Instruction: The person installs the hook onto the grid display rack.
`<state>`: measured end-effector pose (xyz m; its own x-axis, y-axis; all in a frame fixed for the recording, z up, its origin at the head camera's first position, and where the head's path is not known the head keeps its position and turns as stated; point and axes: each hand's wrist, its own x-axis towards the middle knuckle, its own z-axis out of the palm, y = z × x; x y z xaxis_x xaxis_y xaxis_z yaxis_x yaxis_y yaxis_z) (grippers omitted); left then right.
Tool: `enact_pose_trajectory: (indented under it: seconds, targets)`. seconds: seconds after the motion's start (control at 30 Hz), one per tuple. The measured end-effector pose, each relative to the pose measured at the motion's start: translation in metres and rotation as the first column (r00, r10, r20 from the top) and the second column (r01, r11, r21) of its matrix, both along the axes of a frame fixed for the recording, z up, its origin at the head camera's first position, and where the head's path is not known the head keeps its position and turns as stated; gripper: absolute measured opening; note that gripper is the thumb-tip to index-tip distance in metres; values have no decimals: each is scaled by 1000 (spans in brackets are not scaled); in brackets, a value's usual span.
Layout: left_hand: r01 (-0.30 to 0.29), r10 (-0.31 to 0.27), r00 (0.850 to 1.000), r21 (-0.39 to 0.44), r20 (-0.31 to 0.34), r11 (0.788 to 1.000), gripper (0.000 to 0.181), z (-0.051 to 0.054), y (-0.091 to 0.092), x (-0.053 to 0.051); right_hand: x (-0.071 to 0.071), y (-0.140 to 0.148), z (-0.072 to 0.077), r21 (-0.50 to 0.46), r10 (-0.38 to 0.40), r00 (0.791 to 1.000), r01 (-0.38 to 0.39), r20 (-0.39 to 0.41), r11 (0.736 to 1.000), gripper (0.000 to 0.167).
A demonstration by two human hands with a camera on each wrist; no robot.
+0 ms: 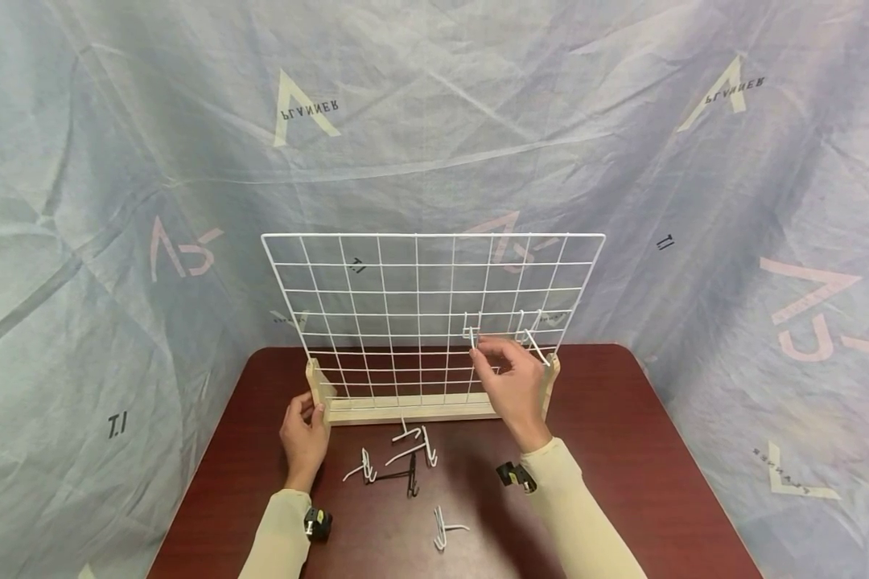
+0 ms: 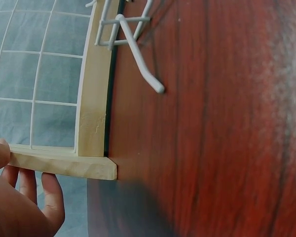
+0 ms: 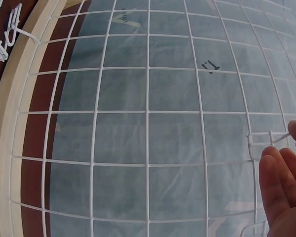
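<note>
A white wire grid panel (image 1: 434,236) stands upright in a pale wooden base (image 1: 413,413). At the base's left end, my left hand (image 1: 305,441) grips the wooden side piece (image 2: 64,165), thumb on one face and fingers on the other. My right hand (image 1: 516,390) pinches the arm of a white wire hook (image 1: 471,332) between thumb and fingertips. That hook lies against the grid right of its middle; whether it is fully seated I cannot tell. Farther right, another white hook (image 1: 539,349) hangs on the grid, partly behind the hand.
In front of the base lie several loose hooks: a black hook (image 1: 411,476), a white hook (image 1: 365,466) beside it, others near the base, and a white hook (image 1: 440,531) nearer me. The dark red table (image 1: 623,450) has grey printed cloth (image 1: 434,145) behind and at both sides.
</note>
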<state>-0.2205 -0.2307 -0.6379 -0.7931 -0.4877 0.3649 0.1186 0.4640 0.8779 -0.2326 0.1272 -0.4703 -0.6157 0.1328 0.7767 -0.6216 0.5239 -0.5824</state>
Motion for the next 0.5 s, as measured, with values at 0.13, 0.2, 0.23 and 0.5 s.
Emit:
enact_pose_trajectory:
  seconds: [0.13, 0.2, 0.23, 0.5]
  targets:
    - [-2, 2, 1000, 4, 6, 1000, 28, -1, 0, 1, 4, 2, -5, 2, 22, 1000, -22, 9, 1000, 6]
    - [-4, 4, 1000, 2, 9, 1000, 28, -1, -1, 1, 7, 3, -8, 8, 29, 999, -29, 23, 1000, 7]
    - [-3, 4, 1000, -3, 10, 1000, 28, -2, -1, 1, 9, 4, -10, 10, 30, 999, -30, 33, 999, 8]
    - [6, -6, 1000, -9, 4, 1000, 28, -1, -1, 0, 20, 10, -21, 46, 36, 991, -42, 126, 998, 18]
